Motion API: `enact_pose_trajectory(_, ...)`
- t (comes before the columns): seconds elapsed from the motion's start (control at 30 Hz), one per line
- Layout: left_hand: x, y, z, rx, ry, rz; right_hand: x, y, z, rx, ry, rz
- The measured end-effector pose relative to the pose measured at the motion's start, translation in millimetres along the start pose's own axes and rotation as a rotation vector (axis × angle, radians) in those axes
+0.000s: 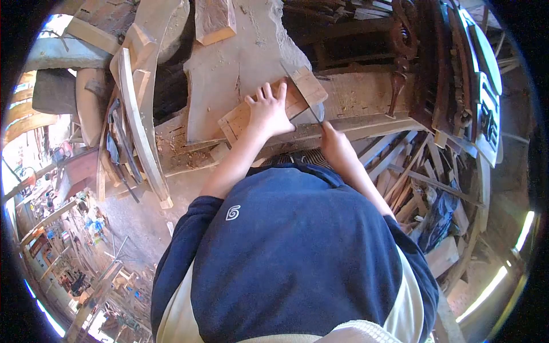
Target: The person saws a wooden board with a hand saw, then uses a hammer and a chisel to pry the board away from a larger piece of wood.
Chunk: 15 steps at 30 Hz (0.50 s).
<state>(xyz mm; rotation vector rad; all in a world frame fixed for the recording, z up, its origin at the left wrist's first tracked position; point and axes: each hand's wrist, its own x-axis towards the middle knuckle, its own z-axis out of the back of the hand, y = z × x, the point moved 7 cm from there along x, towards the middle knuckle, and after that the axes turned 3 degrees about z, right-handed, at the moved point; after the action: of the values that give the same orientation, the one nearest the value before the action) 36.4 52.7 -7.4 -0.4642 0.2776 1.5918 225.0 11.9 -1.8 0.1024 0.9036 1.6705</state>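
My left hand (269, 110) lies with spread fingers on a wooden board (235, 121) on the workbench (211, 86). My right hand (333, 140) is closed round the near end of a thin saw (314, 113), whose handle is hidden in the fist. The blade runs away from me to the upper left, between the board and a squarish wood piece (309, 86) at its right end. Whether the two wood parts are joined under the blade, I cannot tell.
A thick wood block (215, 22) rests on the bench's far part. Curved wooden strips (132, 108) lean at the left. Offcuts (409, 188) are heaped at the lower right, below a dark carved frame (403, 57).
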Motion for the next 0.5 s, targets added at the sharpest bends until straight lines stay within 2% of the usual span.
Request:
enact_pose_trajectory(0.07,-1,-1,-1,0.013,-0.014,-0.013,-37,-19,3,0.017,0.039,-0.032)
enact_pose_trajectory(0.13,-2,-2,2,-0.002,-0.031,-0.02,-65,-35,8,-0.033,0.094,-0.158)
enact_pose_trajectory(0.27,0,-3,-2,-0.017,-0.014,-0.023,-36,-17,4,-0.013,0.032,-0.057)
enact_pose_trajectory(0.37,0,1,-7,0.022,-0.175,-0.021,31,11,-6,-0.017,-0.048,0.114)
enact_pose_trajectory(0.5,-1,2,-3,0.007,-0.11,-0.006,28,20,0,-0.002,-0.068,0.074)
